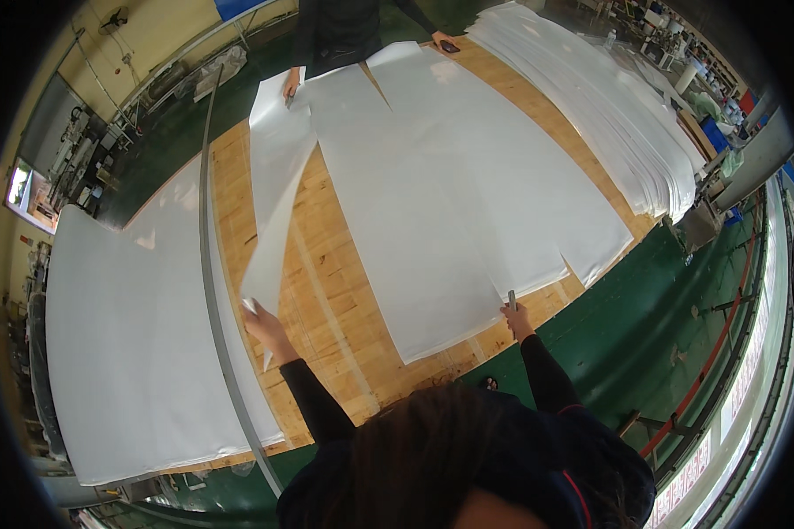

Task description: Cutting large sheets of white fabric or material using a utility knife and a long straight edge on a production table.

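Observation:
My left hand [271,331] is closed on the near end of a long white strip [278,216], which is twisted and lifted partly off the wooden table [331,264]. At the far edge, a co-worker's hand [292,82] grips the strip's other end. My right hand [519,321] is wrapped round a slim grey cutter knife [512,301], its tip at the near edge of a large white sheet [432,194]. Cuts run into that sheet at its near and far edges. The co-worker's other hand [443,40] holds a small dark object against the far side.
A long metal bar [208,220] crosses the table on the left, over another wide white sheet [128,326]. To the far right lies a thick stack of white sheets [591,110]. Green floor [609,326] and a red rail [713,366] are at the right.

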{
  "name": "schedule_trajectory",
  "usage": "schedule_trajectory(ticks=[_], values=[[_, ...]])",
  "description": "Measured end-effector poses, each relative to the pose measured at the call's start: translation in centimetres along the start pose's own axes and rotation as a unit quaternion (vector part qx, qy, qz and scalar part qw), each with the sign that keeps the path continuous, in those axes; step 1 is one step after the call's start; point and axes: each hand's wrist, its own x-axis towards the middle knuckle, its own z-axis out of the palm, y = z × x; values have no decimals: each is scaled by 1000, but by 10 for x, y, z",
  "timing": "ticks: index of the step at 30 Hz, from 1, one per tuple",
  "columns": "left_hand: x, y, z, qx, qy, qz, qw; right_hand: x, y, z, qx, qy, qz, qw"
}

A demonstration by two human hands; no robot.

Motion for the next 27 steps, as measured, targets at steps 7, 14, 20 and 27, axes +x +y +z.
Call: schedule_trajectory(ticks=[7,14,20,27], values=[[-28,119,-11,-4,-125,133,983,-12,17,-7,80,-4,41,996],[-143,178,58,-109,-332,150,925,-10,15,-8,96,-11,33,995],[-197,150,94,-213,-363,71,904,-23,4,0,104,-49,43,992],[-199,110,93,-325,-150,-145,922,-24,6,-3,117,-58,35,991]])
